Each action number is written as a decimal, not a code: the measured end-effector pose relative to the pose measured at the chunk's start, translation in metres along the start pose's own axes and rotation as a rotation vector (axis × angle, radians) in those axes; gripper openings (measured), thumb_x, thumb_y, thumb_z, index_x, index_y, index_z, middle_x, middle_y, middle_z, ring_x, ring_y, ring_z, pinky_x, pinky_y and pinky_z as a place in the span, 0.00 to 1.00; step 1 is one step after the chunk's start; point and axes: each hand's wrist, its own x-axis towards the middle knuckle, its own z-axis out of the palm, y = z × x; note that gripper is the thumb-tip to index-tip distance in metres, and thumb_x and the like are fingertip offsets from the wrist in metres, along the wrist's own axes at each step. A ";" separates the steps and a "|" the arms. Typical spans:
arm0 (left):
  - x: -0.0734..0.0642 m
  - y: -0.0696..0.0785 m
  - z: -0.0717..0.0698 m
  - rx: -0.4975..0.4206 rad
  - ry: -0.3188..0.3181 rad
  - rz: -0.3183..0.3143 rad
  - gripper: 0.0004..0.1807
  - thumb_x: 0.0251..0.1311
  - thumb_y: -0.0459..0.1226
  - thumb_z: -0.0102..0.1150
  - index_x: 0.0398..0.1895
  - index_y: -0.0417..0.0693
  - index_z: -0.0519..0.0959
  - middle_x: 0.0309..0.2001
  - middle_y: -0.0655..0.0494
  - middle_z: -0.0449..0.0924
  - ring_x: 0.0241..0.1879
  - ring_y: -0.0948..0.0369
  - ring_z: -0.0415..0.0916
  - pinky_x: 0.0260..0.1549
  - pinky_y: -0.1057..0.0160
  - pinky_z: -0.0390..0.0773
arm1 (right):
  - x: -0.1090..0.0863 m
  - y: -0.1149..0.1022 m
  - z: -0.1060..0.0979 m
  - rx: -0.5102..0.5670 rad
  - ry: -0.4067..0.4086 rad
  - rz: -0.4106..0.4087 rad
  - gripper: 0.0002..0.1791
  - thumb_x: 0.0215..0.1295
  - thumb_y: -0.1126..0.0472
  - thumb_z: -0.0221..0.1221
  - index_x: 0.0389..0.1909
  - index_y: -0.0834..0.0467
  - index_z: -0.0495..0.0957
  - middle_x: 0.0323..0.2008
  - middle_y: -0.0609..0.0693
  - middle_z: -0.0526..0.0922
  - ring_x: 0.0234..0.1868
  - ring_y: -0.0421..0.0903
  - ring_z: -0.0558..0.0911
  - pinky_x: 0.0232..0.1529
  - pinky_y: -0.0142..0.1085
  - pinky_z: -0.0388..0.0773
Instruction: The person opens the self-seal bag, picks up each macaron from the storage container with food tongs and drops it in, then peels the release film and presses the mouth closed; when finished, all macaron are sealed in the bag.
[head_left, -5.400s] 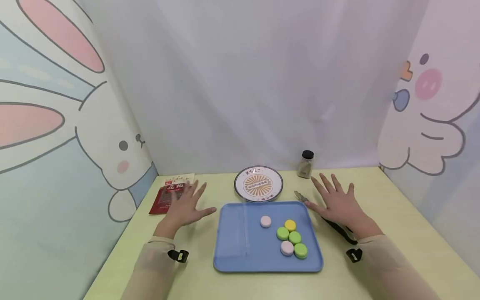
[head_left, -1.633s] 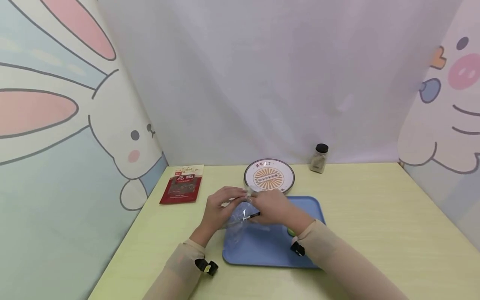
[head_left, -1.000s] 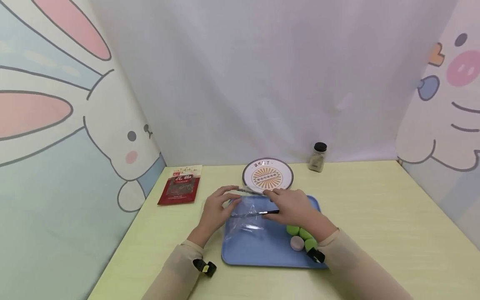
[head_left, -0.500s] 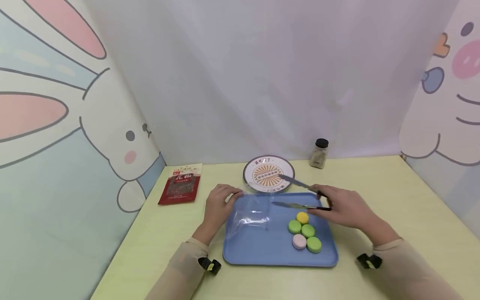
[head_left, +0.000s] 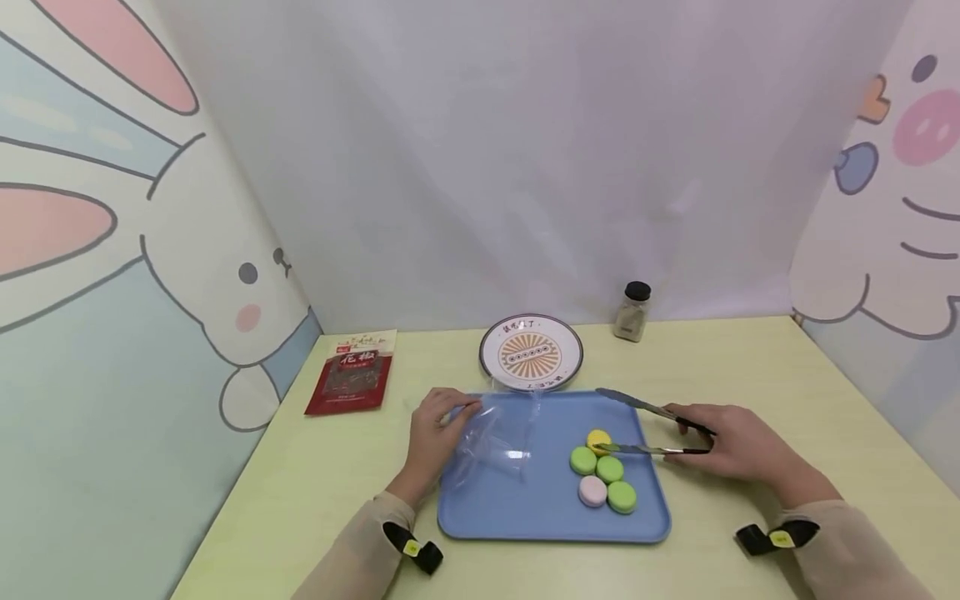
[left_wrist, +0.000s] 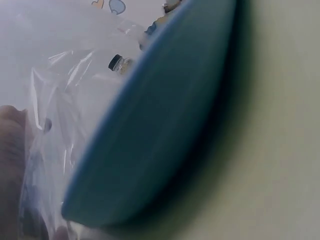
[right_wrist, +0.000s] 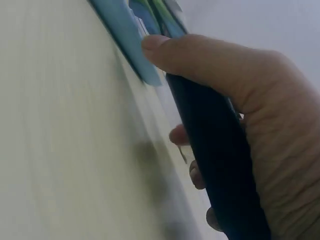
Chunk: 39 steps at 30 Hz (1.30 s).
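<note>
My left hand (head_left: 433, 433) pinches the edge of a clear plastic bag (head_left: 498, 446), which stands over the left part of a blue tray (head_left: 517, 521). In my right hand (head_left: 746, 442) is a pair of tongs (head_left: 656, 451) with dark handles, its arms spread apart. The lower arm's tip overlaps a yellow macaron (head_left: 597, 437) in the head view. Close by on the tray lie green macarons (head_left: 582, 461) and a pink macaron (head_left: 592, 492). The right wrist view shows my thumb and fingers round the dark tong handle (right_wrist: 212, 150).
Behind the tray stands a round patterned plate (head_left: 531, 321). A red spice packet (head_left: 349, 379) lies at the back left, and a black-capped jar (head_left: 632, 312) stands at the back right near the curtain (head_left: 480, 167).
Earlier both hands were spread and empty. Now the tongs, lately at the bag, have moved right to the macarons; the left hand still holds the bag. The lone pink macaron no longer shows mid-tray.
</note>
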 end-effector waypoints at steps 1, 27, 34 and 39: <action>0.000 -0.001 0.000 -0.008 0.007 0.002 0.05 0.59 0.40 0.72 0.37 0.54 0.89 0.35 0.66 0.86 0.43 0.61 0.79 0.45 0.62 0.76 | 0.001 0.000 -0.001 -0.002 0.001 -0.014 0.34 0.43 0.44 0.80 0.53 0.51 0.83 0.31 0.30 0.76 0.22 0.26 0.64 0.24 0.23 0.61; 0.001 -0.009 0.001 -0.012 0.041 0.056 0.08 0.56 0.38 0.74 0.40 0.57 0.89 0.37 0.66 0.87 0.43 0.61 0.79 0.49 0.51 0.70 | 0.008 0.002 0.012 0.135 0.038 0.018 0.21 0.49 0.55 0.78 0.47 0.53 0.89 0.36 0.38 0.88 0.27 0.28 0.77 0.29 0.20 0.72; -0.001 -0.010 0.002 -0.015 0.042 0.039 0.06 0.58 0.39 0.73 0.39 0.57 0.89 0.36 0.65 0.87 0.42 0.60 0.79 0.48 0.52 0.70 | 0.002 0.002 0.010 0.126 0.061 0.046 0.21 0.48 0.56 0.79 0.46 0.53 0.89 0.36 0.39 0.89 0.27 0.28 0.77 0.29 0.20 0.71; -0.004 -0.010 0.000 0.004 0.060 0.030 0.06 0.56 0.37 0.74 0.37 0.56 0.89 0.34 0.66 0.87 0.41 0.60 0.79 0.46 0.56 0.71 | -0.001 -0.002 0.012 0.158 0.061 0.034 0.21 0.50 0.55 0.78 0.47 0.53 0.89 0.36 0.38 0.88 0.26 0.28 0.76 0.28 0.20 0.70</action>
